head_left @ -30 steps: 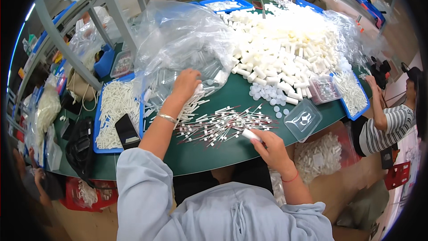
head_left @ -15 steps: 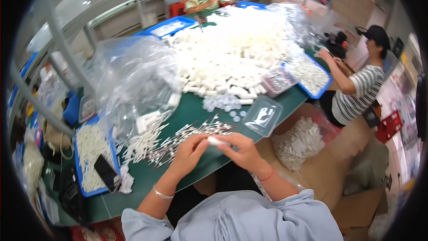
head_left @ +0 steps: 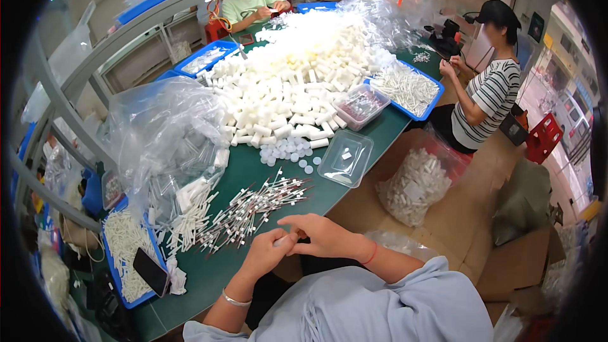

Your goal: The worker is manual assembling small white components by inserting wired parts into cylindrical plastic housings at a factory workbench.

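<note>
Large clear plastic bag (head_left: 166, 133) on table's left; dark phone screen (head_left: 151, 271) in blue tray; filled clear bag (head_left: 415, 185) on floor.

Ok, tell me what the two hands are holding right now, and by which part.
The left hand and right hand meet over a small white piece, pinched between their fingertips. It is too small to tell which part is gripped.

Single head-worn fisheye view, looking steeply down and forward over green worktable (head_left: 266, 177). Own hands close at lower centre; far table end and seated co-workers small, bent toward rim.
</note>
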Action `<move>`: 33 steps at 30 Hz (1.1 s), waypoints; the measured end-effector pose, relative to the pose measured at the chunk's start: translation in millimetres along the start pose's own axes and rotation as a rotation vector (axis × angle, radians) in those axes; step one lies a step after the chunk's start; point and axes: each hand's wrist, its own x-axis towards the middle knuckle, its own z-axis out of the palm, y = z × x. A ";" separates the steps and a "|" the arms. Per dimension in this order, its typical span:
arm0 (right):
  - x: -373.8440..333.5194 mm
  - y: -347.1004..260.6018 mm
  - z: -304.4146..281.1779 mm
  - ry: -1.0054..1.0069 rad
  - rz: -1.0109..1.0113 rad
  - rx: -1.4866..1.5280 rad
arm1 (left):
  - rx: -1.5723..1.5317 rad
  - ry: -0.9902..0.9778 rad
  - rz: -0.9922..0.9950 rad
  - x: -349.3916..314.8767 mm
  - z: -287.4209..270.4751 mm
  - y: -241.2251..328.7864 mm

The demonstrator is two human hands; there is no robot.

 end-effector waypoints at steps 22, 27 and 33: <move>-80.7 22.3 49.9 0.303 0.508 0.514 | -1.249 -0.091 -0.043 -11.3 105.2 -17.1; -75.5 38.6 60.1 0.439 0.444 0.341 | -1.340 -0.090 -0.073 -10.3 116.9 -41.8; -56.6 36.6 62.3 0.435 0.401 0.179 | -1.346 -0.004 -0.093 -6.0 112.2 -41.8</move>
